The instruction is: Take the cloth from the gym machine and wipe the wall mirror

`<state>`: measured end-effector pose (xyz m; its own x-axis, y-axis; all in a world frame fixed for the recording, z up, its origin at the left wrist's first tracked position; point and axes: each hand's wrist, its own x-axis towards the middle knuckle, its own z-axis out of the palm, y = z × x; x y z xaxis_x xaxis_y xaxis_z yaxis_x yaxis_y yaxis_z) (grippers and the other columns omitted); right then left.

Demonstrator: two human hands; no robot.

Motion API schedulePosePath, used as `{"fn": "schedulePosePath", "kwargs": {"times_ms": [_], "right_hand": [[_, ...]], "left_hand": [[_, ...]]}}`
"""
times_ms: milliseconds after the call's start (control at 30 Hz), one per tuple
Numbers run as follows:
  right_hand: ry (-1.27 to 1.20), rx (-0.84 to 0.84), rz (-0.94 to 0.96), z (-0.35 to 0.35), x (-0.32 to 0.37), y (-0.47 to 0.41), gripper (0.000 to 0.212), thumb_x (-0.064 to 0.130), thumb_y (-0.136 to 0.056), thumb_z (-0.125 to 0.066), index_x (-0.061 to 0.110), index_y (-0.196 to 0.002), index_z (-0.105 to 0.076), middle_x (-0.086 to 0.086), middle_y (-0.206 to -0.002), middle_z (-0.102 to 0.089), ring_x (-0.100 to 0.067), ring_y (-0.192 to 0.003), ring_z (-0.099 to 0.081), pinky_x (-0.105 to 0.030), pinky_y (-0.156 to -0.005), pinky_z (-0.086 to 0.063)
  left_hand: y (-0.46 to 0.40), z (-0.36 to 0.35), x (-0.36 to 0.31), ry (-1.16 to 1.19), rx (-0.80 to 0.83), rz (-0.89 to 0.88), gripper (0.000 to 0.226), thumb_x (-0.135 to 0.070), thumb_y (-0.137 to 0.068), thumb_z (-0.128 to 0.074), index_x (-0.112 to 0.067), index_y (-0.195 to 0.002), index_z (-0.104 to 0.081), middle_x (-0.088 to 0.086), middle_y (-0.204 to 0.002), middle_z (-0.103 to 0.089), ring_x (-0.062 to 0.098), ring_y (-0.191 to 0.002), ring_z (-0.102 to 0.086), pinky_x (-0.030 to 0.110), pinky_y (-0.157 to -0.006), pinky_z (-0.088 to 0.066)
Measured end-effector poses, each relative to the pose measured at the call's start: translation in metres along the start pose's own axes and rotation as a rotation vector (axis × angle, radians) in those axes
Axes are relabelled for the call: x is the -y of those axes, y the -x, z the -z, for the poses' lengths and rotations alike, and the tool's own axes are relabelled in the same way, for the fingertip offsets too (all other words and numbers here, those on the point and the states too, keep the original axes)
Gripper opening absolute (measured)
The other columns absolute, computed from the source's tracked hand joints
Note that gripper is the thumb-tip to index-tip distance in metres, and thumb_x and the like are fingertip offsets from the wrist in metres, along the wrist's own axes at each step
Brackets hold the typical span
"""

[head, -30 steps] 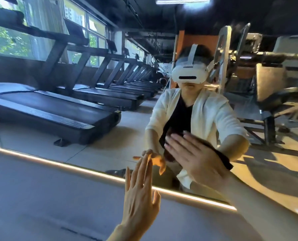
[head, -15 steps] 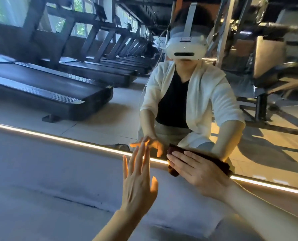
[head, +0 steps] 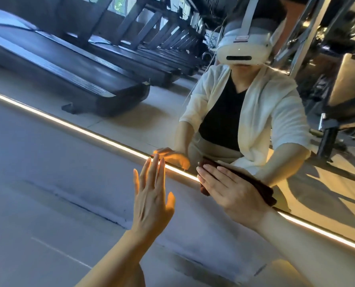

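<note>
While the head view has tipped further down and tilted since half a second ago, the left hand (head: 151,195) sits much as it did: fingers straight and together, thumb out, raised just before the glowing light strip (head: 93,132), holding nothing; whether it touches the wall I cannot tell. The right hand (head: 232,191) lies flat, fingers straight and slightly spread, pressing the dark brown folded cloth (head: 264,190) against the bottom edge of the large wall mirror (head: 166,112), right at the strip. A second ago that hand and cloth were higher on the glass, over the reflected torso; now they're at the lowest edge. My read: a downward wipe stroke is bottoming out, wiping underway, cloth long off the machine. Further back, only reflections: person in white overshirt (head: 261,112), row of black treadmills (head: 89,71), grey gym machine frame (head: 336,121).
</note>
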<state>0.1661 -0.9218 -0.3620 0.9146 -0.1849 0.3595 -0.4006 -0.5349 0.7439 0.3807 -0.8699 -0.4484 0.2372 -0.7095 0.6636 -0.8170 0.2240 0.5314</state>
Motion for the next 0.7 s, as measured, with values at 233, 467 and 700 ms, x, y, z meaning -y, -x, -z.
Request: {"fn": "schedulePosePath", "kwargs": {"times_ms": [233, 467, 700], "right_hand": [[-0.029, -0.076, 0.029, -0.020, 0.026, -0.085, 0.042, 0.009, -0.104, -0.039, 0.000, -0.142, -0.054, -0.016, -0.150, -0.050, -0.026, -0.140, -0.047, -0.036, -0.120, -0.033], [0.033, -0.045, 0.099, -0.021, 0.026, -0.167, 0.046, 0.018, -0.104, -0.033, 0.001, -0.141, -0.055, -0.016, -0.149, -0.051, -0.027, -0.141, -0.046, -0.041, -0.119, -0.033], [0.152, -0.370, -0.395, 0.061, -0.093, -0.166, 0.041, 0.013, -0.109, -0.033, 0.004, -0.147, -0.047, -0.017, -0.156, -0.040, -0.032, -0.148, -0.034, -0.047, -0.124, -0.021]], "left_hand": [[-0.025, 0.021, 0.025, -0.016, -0.116, 0.021, 0.100, 0.002, -0.068, -0.081, -0.004, -0.153, -0.029, 0.015, -0.160, -0.028, 0.031, -0.149, -0.017, 0.066, -0.115, -0.023], [-0.073, 0.053, 0.030, -0.009, -0.263, 0.007, 0.070, -0.006, -0.088, -0.063, 0.000, -0.149, -0.031, 0.023, -0.154, -0.036, 0.035, -0.146, -0.023, 0.064, -0.113, -0.031], [-0.108, 0.065, 0.023, -0.033, -0.254, 0.003, 0.077, -0.019, -0.088, -0.068, -0.001, -0.152, -0.028, 0.022, -0.158, -0.028, 0.038, -0.148, -0.018, 0.064, -0.114, -0.029]]}}
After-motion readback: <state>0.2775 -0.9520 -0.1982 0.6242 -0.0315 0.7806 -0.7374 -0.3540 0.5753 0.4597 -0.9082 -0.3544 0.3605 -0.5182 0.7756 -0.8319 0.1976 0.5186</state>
